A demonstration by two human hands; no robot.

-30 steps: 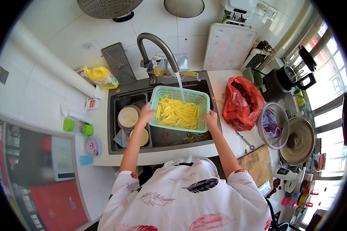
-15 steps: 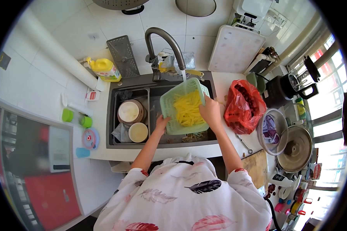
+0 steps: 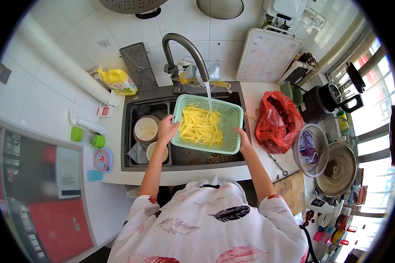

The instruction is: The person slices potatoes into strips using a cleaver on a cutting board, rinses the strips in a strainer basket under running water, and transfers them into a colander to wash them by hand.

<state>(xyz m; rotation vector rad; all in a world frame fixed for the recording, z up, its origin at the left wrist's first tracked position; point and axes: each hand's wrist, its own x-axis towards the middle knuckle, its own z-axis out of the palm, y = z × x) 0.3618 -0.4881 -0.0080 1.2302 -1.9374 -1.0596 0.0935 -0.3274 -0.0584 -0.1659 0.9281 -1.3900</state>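
A pale green plastic basket (image 3: 233, 127) is held over the dark sink, roughly level. Yellow cut strips (image 3: 200, 126) lie in it, mostly toward its left and middle. My left hand (image 3: 166, 130) grips the basket's left end, and my right hand (image 3: 242, 139) holds the right end near the lower corner. Water from the grey faucet (image 3: 186, 44) falls into the basket behind the strips. The fingertips of both hands are partly hidden by the basket.
Left in the sink (image 3: 126, 127) are bowls (image 3: 145, 129) in a smaller basin. Right of it stand a red bag (image 3: 274, 127), a spoon (image 3: 278, 165), a bowl with purple pieces (image 3: 308, 149), a metal lid (image 3: 336, 168) and a wooden board (image 3: 290, 190). A yellow bottle (image 3: 118, 82) stands behind left.
From a tilt toward the left half a second ago, the basket has come back to nearly level. My left hand has moved up to its left end, and the strips have shifted leftward.
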